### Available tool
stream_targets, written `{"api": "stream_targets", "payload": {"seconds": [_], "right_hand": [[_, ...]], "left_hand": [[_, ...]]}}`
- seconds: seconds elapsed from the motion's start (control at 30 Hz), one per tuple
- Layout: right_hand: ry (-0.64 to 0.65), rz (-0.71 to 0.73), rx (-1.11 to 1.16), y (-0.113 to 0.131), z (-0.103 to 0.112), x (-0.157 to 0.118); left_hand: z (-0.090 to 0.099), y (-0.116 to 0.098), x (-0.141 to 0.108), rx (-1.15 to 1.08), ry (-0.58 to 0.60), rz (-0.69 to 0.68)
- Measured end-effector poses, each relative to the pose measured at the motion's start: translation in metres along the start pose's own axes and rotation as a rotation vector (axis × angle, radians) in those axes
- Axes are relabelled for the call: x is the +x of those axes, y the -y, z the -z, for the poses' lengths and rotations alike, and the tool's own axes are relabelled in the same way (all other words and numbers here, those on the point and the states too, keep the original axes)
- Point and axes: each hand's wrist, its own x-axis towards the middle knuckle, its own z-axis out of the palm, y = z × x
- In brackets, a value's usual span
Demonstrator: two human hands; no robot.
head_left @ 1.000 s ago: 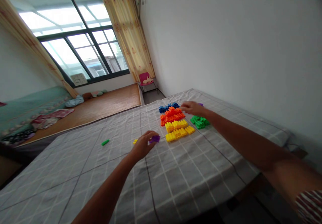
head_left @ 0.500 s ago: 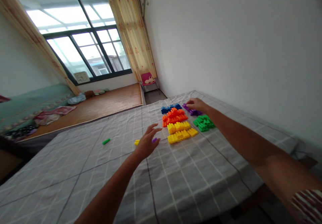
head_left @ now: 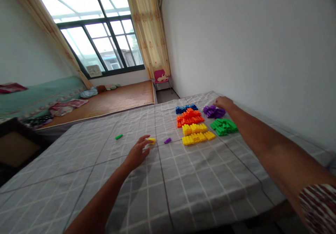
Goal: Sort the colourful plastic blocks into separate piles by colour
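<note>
My left hand [head_left: 137,154] reaches over the cloth with its fingers spread, and nothing shows in its grasp. Just beyond its fingertips lies a yellow plastic piece [head_left: 152,141], partly hidden by the fingers; whether they touch cannot be made out. A purple piece [head_left: 167,140] rests to the right of it, and a green piece [head_left: 119,136] to the left. At the far right, my right hand [head_left: 224,102] is beside the purple pile [head_left: 214,112], its fingers curled together and whatever they hold hidden.
Sorted plastic pieces form more groups: blue [head_left: 186,108], orange [head_left: 190,118], yellow [head_left: 196,136] and green [head_left: 224,126]. A grey checked cloth [head_left: 202,185] covers the table. The white wall [head_left: 236,45] stands close on the right. A pink chair [head_left: 160,76] is beyond the table.
My left hand has moved left, off the purple piece, towards the yellow one. My right hand has shifted to the far right side of the purple pile. The view has turned slightly.
</note>
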Motion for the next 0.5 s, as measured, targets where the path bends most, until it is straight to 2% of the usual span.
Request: {"api": "stream_targets", "payload": {"seconds": [0.07, 0.13, 0.23, 0.3, 0.33, 0.4, 0.5], "right_hand": [[0.034, 0.028, -0.083, 0.008, 0.005, -0.002], [0.032, 0.146, -0.082, 0.032, 0.008, -0.013], [0.093, 0.497, 0.048, 0.094, 0.005, -0.051], [0.233, 0.778, 0.178, 0.14, -0.003, -0.086], [0.309, 0.872, 0.217, 0.161, -0.009, -0.104], [0.392, 0.967, 0.229, 0.195, -0.024, -0.135], [0.402, 0.982, 0.137, 0.224, -0.044, -0.162]], "left_hand": [[0.008, 0.015, -0.007, 0.031, -0.014, 0.043], [0.017, 0.033, -0.013, 0.075, -0.041, 0.096], [0.03, 0.065, -0.02, 0.172, -0.1, 0.189], [0.039, 0.085, -0.022, 0.247, -0.149, 0.249], [0.044, 0.094, -0.023, 0.276, -0.173, 0.28], [0.055, 0.108, -0.026, 0.311, -0.219, 0.355], [0.07, 0.121, -0.033, 0.325, -0.271, 0.485]]}}
